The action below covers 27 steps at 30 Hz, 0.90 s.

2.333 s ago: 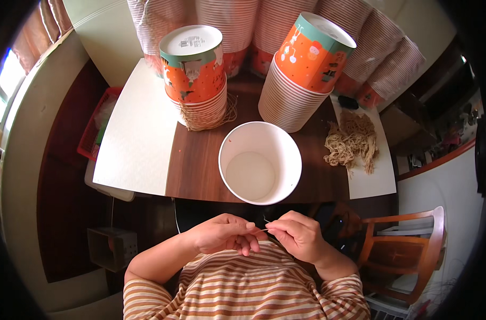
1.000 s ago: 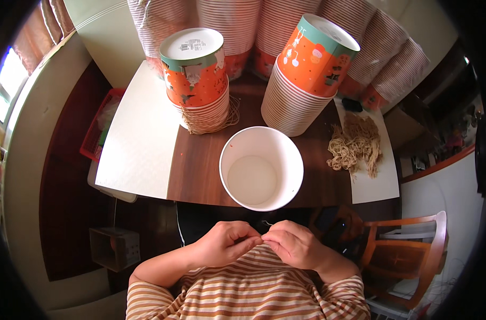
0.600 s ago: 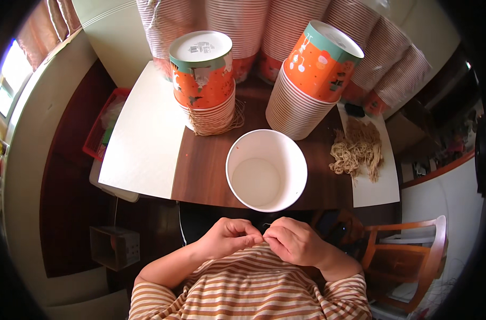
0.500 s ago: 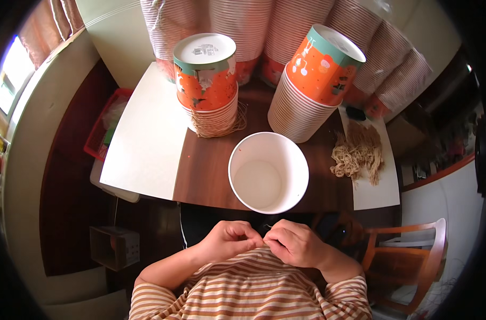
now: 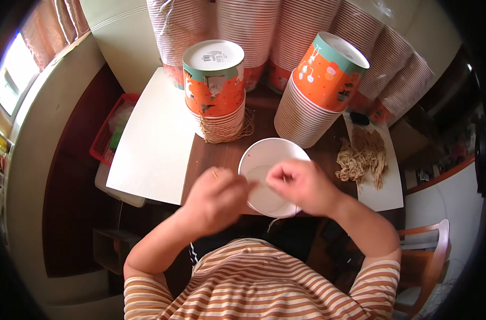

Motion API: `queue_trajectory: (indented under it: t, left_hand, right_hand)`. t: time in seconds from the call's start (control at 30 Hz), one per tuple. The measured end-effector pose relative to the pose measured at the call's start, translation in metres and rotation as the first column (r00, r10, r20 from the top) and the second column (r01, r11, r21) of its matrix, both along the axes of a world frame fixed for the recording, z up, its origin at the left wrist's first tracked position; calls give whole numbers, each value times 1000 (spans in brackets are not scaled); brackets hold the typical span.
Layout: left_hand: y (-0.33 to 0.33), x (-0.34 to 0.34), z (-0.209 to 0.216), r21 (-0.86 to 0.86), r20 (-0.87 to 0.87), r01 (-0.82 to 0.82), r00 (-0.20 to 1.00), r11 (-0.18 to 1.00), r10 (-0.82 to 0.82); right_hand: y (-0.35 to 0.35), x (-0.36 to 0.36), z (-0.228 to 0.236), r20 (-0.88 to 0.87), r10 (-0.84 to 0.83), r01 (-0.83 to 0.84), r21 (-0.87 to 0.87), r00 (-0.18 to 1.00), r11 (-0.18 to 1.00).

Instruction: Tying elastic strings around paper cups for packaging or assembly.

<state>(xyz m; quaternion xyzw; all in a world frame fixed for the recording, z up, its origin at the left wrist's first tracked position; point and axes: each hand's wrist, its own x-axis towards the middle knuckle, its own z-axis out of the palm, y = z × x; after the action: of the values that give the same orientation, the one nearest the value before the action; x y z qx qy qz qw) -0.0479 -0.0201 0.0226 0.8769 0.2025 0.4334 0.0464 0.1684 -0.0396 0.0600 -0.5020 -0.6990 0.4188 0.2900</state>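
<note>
A white paper bucket [image 5: 275, 151] stands mouth up at the table's front edge. Over its left rim is my left hand [image 5: 213, 200], fingers curled in and blurred at the tips, a thin gold band on one finger. My right hand [image 5: 302, 186] is above the bucket's right side, thumb and forefinger pinched together. What either hand grips is too small or smeared to make out. A short pale cord [image 5: 275, 221] hangs below the bucket's front rim; the hands and blur hide whether it connects to anything.
Two upturned stacks of orange-and-green buckets, a left stack [image 5: 213, 93] ringed with tan twine [image 5: 221, 129] and a right stack [image 5: 323, 88], stand behind. Loose twine [image 5: 363, 160] lies at right. Wrapped bucket stacks [image 5: 248, 32] line the back. A wooden chair [image 5: 421, 261] is at lower right.
Both hands have risen from in front of my body to above the bucket and moved apart slightly. The pale cord now shows below the bucket's rim. The view has shifted a little.
</note>
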Motion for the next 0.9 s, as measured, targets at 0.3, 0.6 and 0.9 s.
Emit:
queue_trajectory:
  t: [0.3,0.6,0.9]
  left_hand:
    - [55,3,-43,-698,49,-133,971,704,232]
    - [68,9,-46,-742,53,-60,988,668,147]
    - [71,9,-44,-759,34,-42,994,650,104]
  right_hand:
    - [53,-9,-55,69,-140,129,150,988,980]
    - [62,-13,-67,77,-151,121,305,986,945]
    - [64,-17,-69,100,-205,172,268,974,948]
